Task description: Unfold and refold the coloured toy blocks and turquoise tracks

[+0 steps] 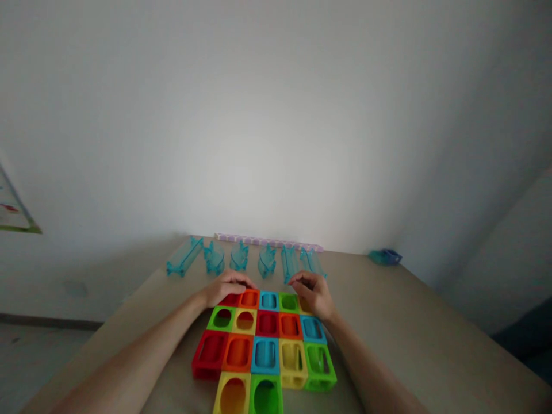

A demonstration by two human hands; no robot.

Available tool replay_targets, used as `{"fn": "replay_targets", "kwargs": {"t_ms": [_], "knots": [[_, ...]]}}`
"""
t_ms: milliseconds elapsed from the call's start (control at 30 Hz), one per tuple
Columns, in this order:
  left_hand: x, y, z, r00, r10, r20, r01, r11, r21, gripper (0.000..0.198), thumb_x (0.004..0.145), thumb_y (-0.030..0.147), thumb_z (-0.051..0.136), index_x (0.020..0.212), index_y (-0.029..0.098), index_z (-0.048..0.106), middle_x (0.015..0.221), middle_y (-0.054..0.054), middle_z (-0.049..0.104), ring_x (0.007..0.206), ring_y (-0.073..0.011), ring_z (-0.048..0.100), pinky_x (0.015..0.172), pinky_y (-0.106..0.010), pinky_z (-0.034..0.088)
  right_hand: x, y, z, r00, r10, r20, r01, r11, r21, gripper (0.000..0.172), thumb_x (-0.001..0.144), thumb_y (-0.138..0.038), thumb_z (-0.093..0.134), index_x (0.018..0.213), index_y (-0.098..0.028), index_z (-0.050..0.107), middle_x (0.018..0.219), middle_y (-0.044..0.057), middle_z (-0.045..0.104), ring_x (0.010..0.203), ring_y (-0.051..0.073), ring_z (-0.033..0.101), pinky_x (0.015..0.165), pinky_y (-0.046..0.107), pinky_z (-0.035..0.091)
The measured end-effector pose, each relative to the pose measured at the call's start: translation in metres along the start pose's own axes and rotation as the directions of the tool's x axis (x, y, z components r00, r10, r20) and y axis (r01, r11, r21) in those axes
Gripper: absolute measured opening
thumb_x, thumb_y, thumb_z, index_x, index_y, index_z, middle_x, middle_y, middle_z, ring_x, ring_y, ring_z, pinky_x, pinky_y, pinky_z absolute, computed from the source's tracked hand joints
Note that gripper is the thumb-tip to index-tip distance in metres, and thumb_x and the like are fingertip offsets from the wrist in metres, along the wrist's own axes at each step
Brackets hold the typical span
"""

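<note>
Several colourful hollow cube blocks sit side by side in rows on the table, with round or rounded-square openings on top. My left hand [230, 286] is bent over the far left corner, its fingers along the back edge of the orange block [250, 298] and partly covering the red block [230, 299]. My right hand [313, 291] curls over the far right corner and hides much of a yellow block [305, 305]. Its fingertips come together near the back of the green block [288, 302]; whatever they hold is too small to make out.
Behind the blocks lie clear blue tubes, long [185, 256] and short [239, 256]. A purple-and-white patterned strip [267, 241] runs along the wall. Blue-green pieces [384, 257] lie at the table's [388, 322] far right. A poster [15, 207] hangs at the left.
</note>
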State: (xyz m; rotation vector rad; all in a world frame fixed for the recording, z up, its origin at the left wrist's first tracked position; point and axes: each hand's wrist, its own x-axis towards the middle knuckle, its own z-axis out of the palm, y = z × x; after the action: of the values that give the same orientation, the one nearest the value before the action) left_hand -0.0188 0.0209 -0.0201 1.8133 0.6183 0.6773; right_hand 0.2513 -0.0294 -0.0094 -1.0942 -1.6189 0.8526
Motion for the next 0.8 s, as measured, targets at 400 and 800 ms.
{"fn": "replay_targets", "kwargs": {"t_ms": [400, 800], "knots": [[-0.0037, -0.0012, -0.0086, 0.987, 0.114, -0.112, -0.062, 0.921, 0.386, 0.033, 0.083, 0.030, 0.044, 0.055, 0.015, 0.052, 0.064, -0.001, 0.052, 0.065, -0.0139, 0.047, 0.064, -0.026, 0.033, -0.0010, 0.0017, -0.0010, 0.992, -0.005, 0.129, 0.024, 0.990, -0.142, 0.022, 0.079, -0.032, 0.056, 0.076, -0.014, 0.067, 0.056, -0.002, 0.051, 0.050, 0.010, 0.041, 0.047, 0.021, 0.028], [-0.0033, -0.0059, -0.0096, 0.996, 0.066, -0.056, -0.041, 0.930, 0.365, 0.034, 0.082, 0.028, 0.043, 0.051, 0.018, 0.035, 0.055, 0.003, 0.037, 0.055, -0.0112, 0.037, 0.056, -0.027, 0.025, -0.0004, 0.0025, -0.0003, 0.987, 0.000, 0.161, 0.031, 0.981, -0.191, 0.019, 0.080, -0.028, 0.055, 0.078, -0.014, 0.068, 0.060, 0.000, 0.057, 0.054, 0.011, 0.047, 0.049, 0.021, 0.032]]}}
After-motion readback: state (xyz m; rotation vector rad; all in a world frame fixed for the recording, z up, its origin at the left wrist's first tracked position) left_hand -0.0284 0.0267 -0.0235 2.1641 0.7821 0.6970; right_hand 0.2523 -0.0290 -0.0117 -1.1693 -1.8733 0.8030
